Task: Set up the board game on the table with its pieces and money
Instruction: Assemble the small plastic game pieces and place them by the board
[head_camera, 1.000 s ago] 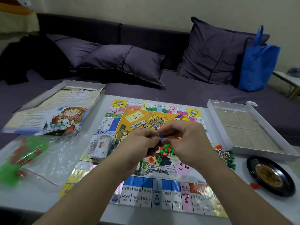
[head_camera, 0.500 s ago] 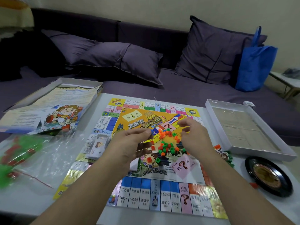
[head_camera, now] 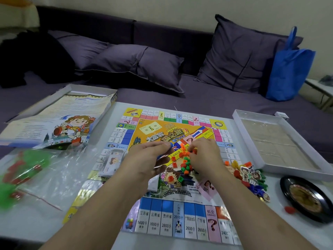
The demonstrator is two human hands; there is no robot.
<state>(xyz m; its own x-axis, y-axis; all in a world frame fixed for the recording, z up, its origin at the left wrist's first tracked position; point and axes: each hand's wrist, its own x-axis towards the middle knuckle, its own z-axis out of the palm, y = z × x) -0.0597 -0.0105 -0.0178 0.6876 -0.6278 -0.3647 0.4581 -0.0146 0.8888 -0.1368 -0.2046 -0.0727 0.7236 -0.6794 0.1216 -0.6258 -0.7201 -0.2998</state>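
On the worktop [head_camera: 100,230], a loose plastic bag [head_camera: 45,170] lies left of the game board [head_camera: 180,221]; the left hand [head_camera: 149,159] pinches a small blue-edged bag, which could spill. The right hand [head_camera: 205,157], fingers curled, picks among tiny houses [head_camera: 185,161] mid-board; a careless sweep might scatter them toward the character pieces [head_camera: 250,175] and box tray [head_camera: 281,141], leaving free room only along the near edge.

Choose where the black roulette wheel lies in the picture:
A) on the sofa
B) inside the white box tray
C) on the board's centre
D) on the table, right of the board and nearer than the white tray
D: the black roulette wheel rests on the table, to the right of the game board and on the near side of the white box tray.
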